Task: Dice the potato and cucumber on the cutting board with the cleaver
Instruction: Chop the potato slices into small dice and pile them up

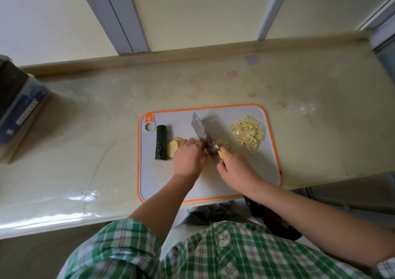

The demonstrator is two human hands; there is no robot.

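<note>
Grey cutting board (213, 184) at frame centre kept the whole cucumber (161, 143) left and diced potato (249, 132) right, clearing the middle where the left hand (188, 156), fingers curled, pinned a potato piece hidden beneath it beside the cleaver (204, 136) gripped by the right hand (235, 168).

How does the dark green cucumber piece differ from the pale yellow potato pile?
The dark green cucumber piece is one uncut length; the pale yellow potato pile is small dice. The cucumber lies at the board's left, the pile at its right. Both rest on the grey cutting board.
</note>
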